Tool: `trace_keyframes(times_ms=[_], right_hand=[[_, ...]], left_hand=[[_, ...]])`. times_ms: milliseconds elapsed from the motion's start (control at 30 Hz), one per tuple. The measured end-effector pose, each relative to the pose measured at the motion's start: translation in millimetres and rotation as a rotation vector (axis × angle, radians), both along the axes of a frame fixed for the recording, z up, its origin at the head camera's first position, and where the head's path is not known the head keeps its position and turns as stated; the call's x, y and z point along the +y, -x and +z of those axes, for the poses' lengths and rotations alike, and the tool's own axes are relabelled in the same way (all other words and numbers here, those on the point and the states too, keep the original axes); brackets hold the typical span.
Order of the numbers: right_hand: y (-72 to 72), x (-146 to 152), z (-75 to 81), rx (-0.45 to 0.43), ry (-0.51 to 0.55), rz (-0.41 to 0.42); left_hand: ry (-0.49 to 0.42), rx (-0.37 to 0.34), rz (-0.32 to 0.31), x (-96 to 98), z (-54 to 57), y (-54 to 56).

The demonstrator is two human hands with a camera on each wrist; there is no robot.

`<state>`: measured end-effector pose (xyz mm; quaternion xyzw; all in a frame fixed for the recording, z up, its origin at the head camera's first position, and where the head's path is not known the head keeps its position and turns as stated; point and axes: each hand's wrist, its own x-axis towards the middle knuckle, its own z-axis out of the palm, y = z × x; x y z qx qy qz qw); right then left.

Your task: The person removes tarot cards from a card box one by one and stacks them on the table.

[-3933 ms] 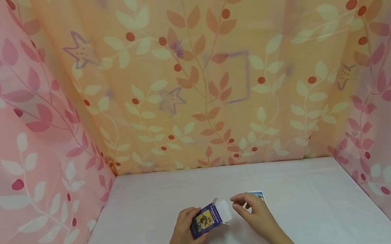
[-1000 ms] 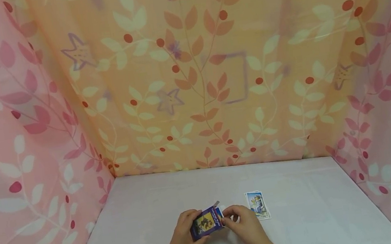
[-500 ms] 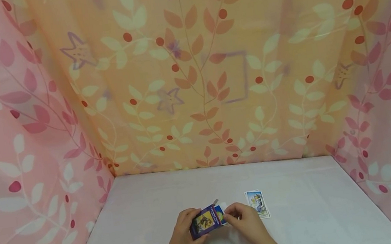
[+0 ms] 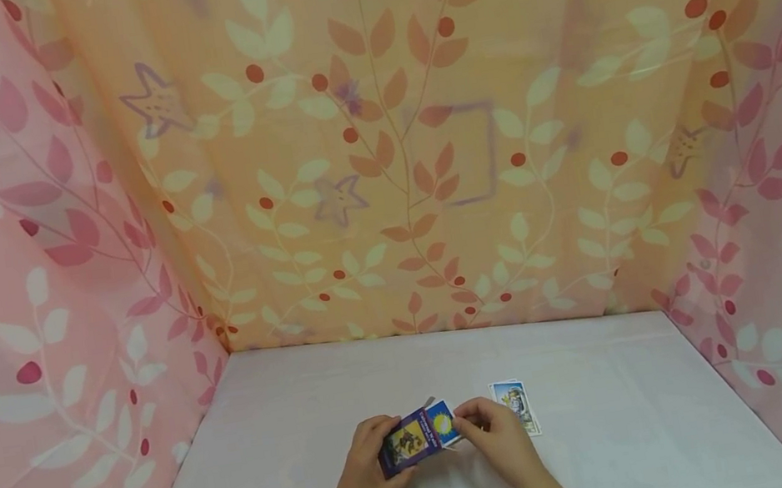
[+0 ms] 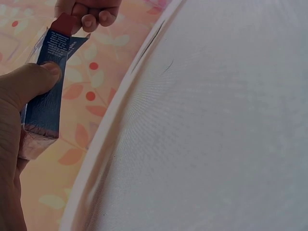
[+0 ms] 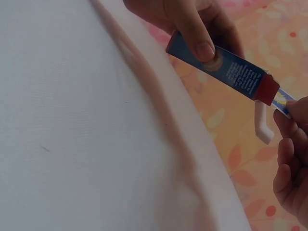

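My left hand (image 4: 362,478) grips a purple tarot card box (image 4: 407,444) that has a figure on a yellow panel. The box is tilted, its open end towards the right; in the left wrist view my thumb (image 5: 50,71) presses its narrow side. A blue card with a yellow sun (image 4: 441,424) sticks part way out of that end. My right hand (image 4: 502,442) pinches the card's outer edge between thumb and fingers. Just beyond the right hand lies a small pile of picture cards (image 4: 517,390), partly covered by it. The rest of the box's contents are hidden.
A white cloth-covered table (image 4: 307,391) spreads under both hands. Patterned curtains with leaves and red dots close it in, an orange one (image 4: 413,190) behind and pink ones (image 4: 47,329) at the sides. The box's pale flap (image 6: 261,122) hangs from its open end.
Earlier my right hand was between box and pile, then came to the box's mouth. Over the last second it has moved right and drawn the blue card further out. The left hand stays put.
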<state>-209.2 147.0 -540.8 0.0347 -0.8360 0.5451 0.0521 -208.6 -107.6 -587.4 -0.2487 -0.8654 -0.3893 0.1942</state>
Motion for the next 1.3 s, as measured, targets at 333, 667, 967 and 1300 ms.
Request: trace_keyframes(times_ms=[333,667,967,1300], right_hand=[[2.1,8,5.6,0.018,-0.015,-0.052],[2.3,17,10.5,0.072,-0.03,-0.062],[1.9,22,15.1,0.066,-0.027,-0.085],[2.9,29,18.4,0.08,-0.027,-0.099]], left_hand=[[0.005,0.054,-0.01,-0.7,-2.1,1.8],[-0.017,0.013,0.0,0.4,-1.7,0.8],[-0.012,0.011,0.002,0.2,-1.6,0.3],[0.005,0.022,0.007,-0.2,-1.7,0.4]])
